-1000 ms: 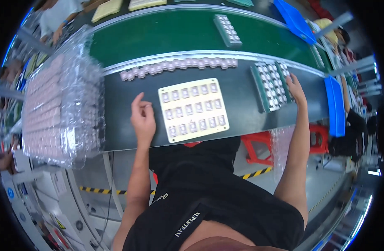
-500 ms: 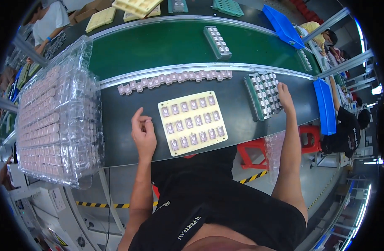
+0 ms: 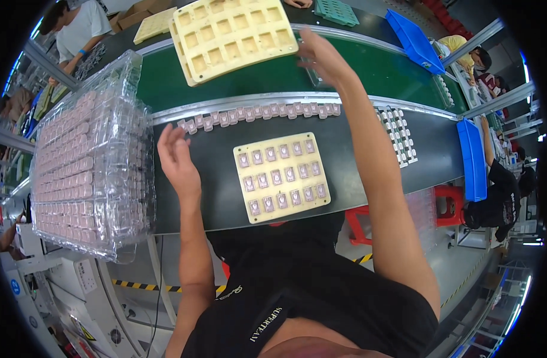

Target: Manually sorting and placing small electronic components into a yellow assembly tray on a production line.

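Observation:
My left hand [image 3: 180, 164] is raised with its fingers apart, near the left end of a row of small pinkish clear pieces [image 3: 255, 113]. It holds nothing. My right arm stretches across the table to the belt. The right hand [image 3: 326, 58] has its fingers spread close to the right edge of cream-yellow trays [image 3: 249, 56] with empty square pockets. Whether the fingertips touch that edge I cannot tell. The trays, seemingly two stacked, are tilted above the belt. In front of me lies another cream-yellow tray [image 3: 277, 190], its pockets filled with pinkish pieces.
A green conveyor belt [image 3: 166, 80] crosses behind the row. Tall stacked clear blister packs [image 3: 94, 173] stand at left. A holder of white-topped parts [image 3: 397, 134] sits partly behind my right forearm. Blue bins [image 3: 473, 161] line the right. Another person's hand [image 3: 298, 3] shows at the far edge.
My right hand has left the white-topped parts and swung up and left over the belt. The empty yellow trays have come nearer. My left hand has moved up and left.

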Available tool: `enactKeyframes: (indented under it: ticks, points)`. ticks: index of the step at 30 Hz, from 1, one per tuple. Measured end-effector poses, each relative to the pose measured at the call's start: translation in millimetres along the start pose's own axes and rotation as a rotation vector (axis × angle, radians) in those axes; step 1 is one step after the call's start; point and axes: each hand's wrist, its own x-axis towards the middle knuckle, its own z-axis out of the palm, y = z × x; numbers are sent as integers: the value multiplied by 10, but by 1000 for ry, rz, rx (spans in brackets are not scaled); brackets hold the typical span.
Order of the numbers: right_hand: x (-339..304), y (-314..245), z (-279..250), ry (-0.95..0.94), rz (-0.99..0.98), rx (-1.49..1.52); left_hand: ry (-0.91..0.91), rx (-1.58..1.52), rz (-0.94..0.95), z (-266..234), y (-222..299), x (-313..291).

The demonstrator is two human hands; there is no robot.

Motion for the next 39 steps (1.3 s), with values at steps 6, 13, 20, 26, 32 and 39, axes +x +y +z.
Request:
enactKeyframes:
  ticks: [6,13,20,26,32,39]
  points:
    - [320,-446,316,-374,37,282,-108,-161,-116,73,5,478]
    - [-825,-257,422,-368,-32,100,-302,-576,-457,319,341,745]
    - [-1895,-106,934,-246,-290,-81,-120,-357,-81,-334,369,-229]
    - [-2122,207,1271,-453,-453,-83,135,36,325,-1098,369,-864]
    - [-1966,303,1487,-635,-526,-406,263,227,566,-1346,243,-1160]
    - [-1884,366,1426,-490,-595,-554,230,137,323,-1383,15,-1085]
